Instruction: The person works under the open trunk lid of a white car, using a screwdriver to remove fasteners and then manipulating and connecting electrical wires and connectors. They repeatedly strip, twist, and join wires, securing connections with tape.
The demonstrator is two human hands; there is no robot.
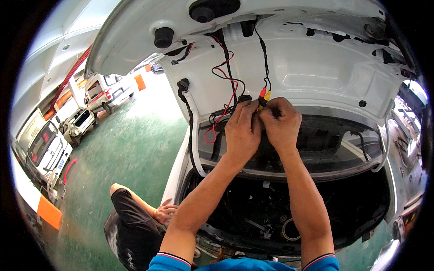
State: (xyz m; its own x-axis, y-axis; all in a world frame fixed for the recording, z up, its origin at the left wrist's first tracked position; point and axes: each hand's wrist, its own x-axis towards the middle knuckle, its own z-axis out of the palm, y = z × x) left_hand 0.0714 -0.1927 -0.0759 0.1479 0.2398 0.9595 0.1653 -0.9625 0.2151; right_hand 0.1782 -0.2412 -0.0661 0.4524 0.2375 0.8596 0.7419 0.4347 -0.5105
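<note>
While both hands pinch the red-and-yellow plugs (264,95) under the raised tailgate (316,67), left hand (242,131) and right hand (281,124) seem mid-connection; a straight, steady push looks next, toward 12 o'clock.

One head-worn fisheye view — it faces up and forward at a raised white tailgate (316,67) close overhead, forearms entering from six o'clock; green floor (131,149) and parked vans (49,144) curve away at nine o'clock.

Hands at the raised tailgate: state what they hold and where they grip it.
Both the left hand and right hand pinch the red and yellow plug connectors at their lower ends.
</note>
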